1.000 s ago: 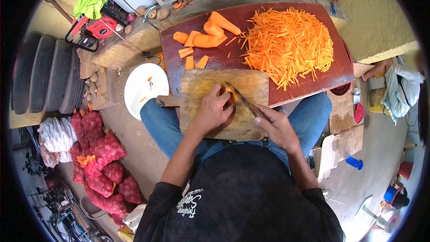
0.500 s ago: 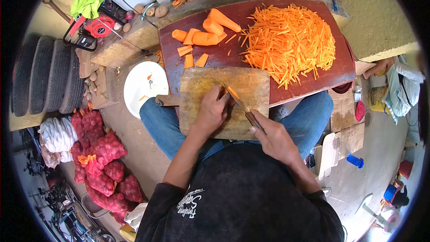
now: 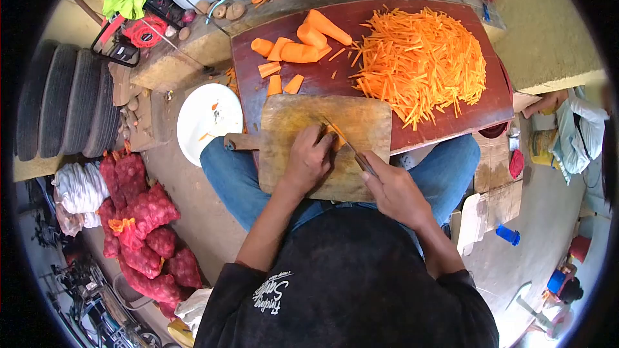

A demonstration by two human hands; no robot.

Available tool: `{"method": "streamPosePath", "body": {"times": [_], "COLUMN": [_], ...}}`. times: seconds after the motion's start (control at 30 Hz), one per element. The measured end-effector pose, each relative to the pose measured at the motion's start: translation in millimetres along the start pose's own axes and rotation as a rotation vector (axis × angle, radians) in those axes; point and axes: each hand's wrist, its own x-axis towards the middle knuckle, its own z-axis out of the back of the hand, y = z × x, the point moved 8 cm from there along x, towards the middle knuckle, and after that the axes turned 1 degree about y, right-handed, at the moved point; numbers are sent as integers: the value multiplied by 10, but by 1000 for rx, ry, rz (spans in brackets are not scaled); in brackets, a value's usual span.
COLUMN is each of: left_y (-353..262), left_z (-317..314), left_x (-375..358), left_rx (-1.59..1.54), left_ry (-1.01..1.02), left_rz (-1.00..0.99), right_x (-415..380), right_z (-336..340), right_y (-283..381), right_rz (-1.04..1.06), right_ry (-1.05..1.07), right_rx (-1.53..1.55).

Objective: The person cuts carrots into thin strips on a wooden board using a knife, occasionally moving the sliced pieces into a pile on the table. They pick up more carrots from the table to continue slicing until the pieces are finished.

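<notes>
A wooden cutting board (image 3: 361, 116) with a handle rests at the table's near edge, above the lap. On it, the curled fingers of my left hand (image 3: 308, 160) press down on a carrot piece (image 3: 338, 143), mostly hidden by the hand and blade. My right hand (image 3: 396, 188) is closed around the handle of a knife (image 3: 351, 148). The blade slants up and left, its tip beside my left fingertips, with orange carrot along it. Beyond the board are peeled carrot chunks (image 3: 300, 53) and, to their right, a large heap of carrot sticks (image 3: 419, 61).
The red-brown table (image 3: 248, 106) carries the carrots. At its left, on the floor, stands a white basin (image 3: 193, 122) with orange scraps. Red mesh sacks (image 3: 151, 212) and several tyres (image 3: 71, 103) line the left side. A blue object (image 3: 508, 234) lies on the floor at right.
The knife and my right hand have shifted slightly, and more orange shows between the blade and my left fingers. The whole view has moved a little; both hands keep their holds.
</notes>
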Motion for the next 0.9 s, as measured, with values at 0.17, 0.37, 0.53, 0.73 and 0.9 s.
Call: {"method": "streamPosePath", "body": {"times": [0.17, 0.37, 0.53, 0.73, 0.9], "left_y": [12, -16, -31, 33, 32], "left_z": [-11, 29, 22, 12, 13], "left_x": [-12, -6, 1, -37, -46], "left_rx": [-12, 8, -4, -6, -15], "left_ry": [12, -17, 15, -10, -20], "left_rz": [20, 16, 20, 11, 25], "right_x": [45, 120, 143, 147, 149], "right_z": [-59, -15, -90, -18, -137], "right_y": [-64, 103, -8, 91, 9], "right_rz": [-3, 74, 67, 30, 50], "right_ry": [-10, -25, -39, -4, -27], "right_rx": [-21, -11, -38, 15, -47]}}
